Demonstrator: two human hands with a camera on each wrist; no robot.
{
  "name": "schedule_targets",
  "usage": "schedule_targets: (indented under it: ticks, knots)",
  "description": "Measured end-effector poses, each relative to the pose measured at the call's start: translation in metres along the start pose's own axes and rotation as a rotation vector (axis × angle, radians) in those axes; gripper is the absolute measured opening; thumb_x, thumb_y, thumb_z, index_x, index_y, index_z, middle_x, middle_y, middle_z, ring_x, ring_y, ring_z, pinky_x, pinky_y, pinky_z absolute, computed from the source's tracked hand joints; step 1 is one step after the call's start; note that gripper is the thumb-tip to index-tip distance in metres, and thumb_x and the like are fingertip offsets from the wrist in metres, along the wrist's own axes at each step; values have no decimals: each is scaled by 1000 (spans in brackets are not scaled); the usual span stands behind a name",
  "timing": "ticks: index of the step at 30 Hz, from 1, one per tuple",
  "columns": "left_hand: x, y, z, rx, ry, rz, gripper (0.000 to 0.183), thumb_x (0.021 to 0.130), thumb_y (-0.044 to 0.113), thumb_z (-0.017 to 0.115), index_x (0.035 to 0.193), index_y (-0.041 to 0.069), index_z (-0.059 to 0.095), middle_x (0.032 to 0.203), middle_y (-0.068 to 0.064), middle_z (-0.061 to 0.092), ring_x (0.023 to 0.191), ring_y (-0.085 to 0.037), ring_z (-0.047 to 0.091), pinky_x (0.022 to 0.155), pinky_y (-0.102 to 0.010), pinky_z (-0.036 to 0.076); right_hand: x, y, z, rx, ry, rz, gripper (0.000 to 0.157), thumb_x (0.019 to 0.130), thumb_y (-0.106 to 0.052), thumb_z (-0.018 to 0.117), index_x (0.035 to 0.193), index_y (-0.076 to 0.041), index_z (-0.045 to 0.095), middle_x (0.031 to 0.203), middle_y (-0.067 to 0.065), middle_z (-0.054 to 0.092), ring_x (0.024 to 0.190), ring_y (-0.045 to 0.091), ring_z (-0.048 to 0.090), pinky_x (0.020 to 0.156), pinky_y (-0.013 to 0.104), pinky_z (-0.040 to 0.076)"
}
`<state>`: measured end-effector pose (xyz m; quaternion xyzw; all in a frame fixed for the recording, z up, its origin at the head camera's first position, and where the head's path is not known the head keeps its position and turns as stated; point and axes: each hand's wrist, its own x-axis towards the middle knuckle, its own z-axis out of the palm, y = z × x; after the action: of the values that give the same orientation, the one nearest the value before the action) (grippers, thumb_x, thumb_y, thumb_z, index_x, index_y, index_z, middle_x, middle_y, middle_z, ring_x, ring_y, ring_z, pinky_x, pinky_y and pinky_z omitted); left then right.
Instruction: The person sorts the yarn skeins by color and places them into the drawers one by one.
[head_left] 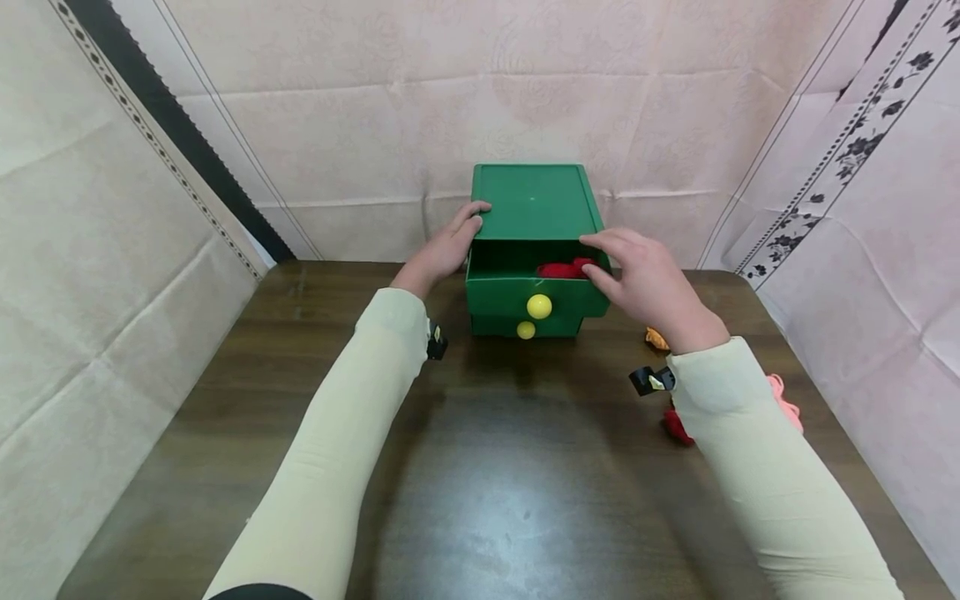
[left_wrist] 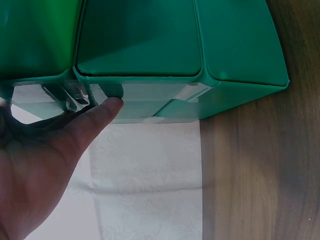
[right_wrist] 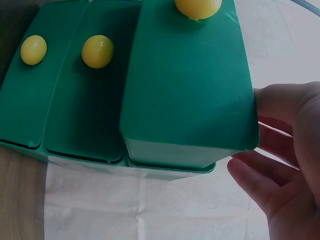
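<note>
A small green drawer cabinet [head_left: 532, 196] stands at the back of the table, its top drawer [head_left: 495, 293] pulled out. Inside that drawer lies a soft-looking red item [head_left: 558, 271], partly covered by my right thumb. Yellow knobs [head_left: 539, 306] mark the drawer fronts. My left hand [head_left: 448, 248] rests against the cabinet's left side; in the left wrist view its thumb [left_wrist: 107, 109] reaches the taped edge. My right hand [head_left: 651, 279] is at the drawer's right rim, fingers spread. The right wrist view has the right thumb [right_wrist: 275, 102] right at the drawer's upper edge.
To the right on the brown wooden table [head_left: 487, 467] lie an orange item [head_left: 657, 338], a red item [head_left: 678, 425] and a pink item [head_left: 784, 402], partly behind my right forearm. Pale cloth [head_left: 360, 150] hangs behind the cabinet and at both sides.
</note>
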<state>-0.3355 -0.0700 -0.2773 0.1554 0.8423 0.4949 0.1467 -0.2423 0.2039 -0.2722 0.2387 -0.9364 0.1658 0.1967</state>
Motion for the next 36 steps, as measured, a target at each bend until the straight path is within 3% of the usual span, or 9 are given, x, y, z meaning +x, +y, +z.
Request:
schedule_targets:
  ticks: [20,31,36]
  knots:
    - [1,5,-1,-34,3,-4,40,100,39,20,139,35,22,149,2,18,127,-26,36,99,-47,39,-5,1,-12,7,54,15,39,89,-24,58,126,-13,54,126,10,55,116,28,51,96,45,42]
    - [2,1,-1,-24,-4,10,40,100,39,19,140,35,22,149,2,18,128,-24,34,101,-44,36,-25,10,-20,8,108,25,38,90,-27,56,125,-13,55,123,10,57,114,27,52,94,47,41]
    - [3,-2,-2,-48,-8,6,39,100,37,20,139,35,22,148,0,19,126,-25,36,100,-45,37,-36,18,-17,17,87,48,38,90,-25,57,125,-11,55,122,12,58,113,29,51,94,48,40]
